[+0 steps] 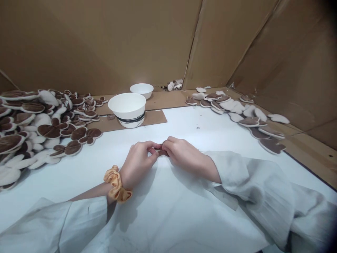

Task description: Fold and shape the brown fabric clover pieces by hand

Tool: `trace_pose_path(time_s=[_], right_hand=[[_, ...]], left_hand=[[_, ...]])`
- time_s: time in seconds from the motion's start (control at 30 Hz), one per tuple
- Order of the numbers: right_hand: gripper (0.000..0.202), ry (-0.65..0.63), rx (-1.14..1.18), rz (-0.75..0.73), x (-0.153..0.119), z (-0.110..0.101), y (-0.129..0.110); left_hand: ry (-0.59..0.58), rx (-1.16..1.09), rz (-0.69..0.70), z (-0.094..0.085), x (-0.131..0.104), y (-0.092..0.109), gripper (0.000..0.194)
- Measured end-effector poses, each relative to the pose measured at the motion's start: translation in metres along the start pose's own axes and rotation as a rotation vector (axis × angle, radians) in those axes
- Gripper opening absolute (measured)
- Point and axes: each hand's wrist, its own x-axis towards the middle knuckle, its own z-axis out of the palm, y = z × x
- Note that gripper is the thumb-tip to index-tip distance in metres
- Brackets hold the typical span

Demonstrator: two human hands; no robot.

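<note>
Both hands meet over the middle of the white work surface (181, 121). My left hand (139, 160), with an orange scrunchie (117, 184) round the wrist, pinches the left side of a small brown plush piece (163, 153). From the other side my right hand (184, 154) grips the same piece, its fingers curled over it. Most of the piece is hidden by the fingers, so its full shape does not show. It looks brown with a pale edge, like the pieces lying around.
A heap of brown-and-white plush pieces (54, 130) lies on the left. More plush pieces (244, 112) are scattered at the right. A white bowl (127, 105) with black thread round it stands on cardboard, a second white bowl (142, 89) behind. Cardboard walls (105, 45) enclose the back and right.
</note>
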Motion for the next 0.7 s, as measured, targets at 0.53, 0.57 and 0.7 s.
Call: trace_pose_path(time_s=[0.53,0.57,0.7], right_hand=[[0.026,0.075,0.109,-0.002,0.005,0.008,-0.001],[0.025,0.079,0.121,0.0,0.005,0.008,0.0],[0.027,0.076,0.165,0.029,0.002,0.003,0.008]], left_hand=[[-0.017,-0.061,-0.059,0.0,0.001,-0.001,0.022],[-0.018,-0.056,-0.059,0.0,0.001,-0.001,0.023],[-0.002,-0.012,-0.074,0.002,-0.001,0.001,0.026]])
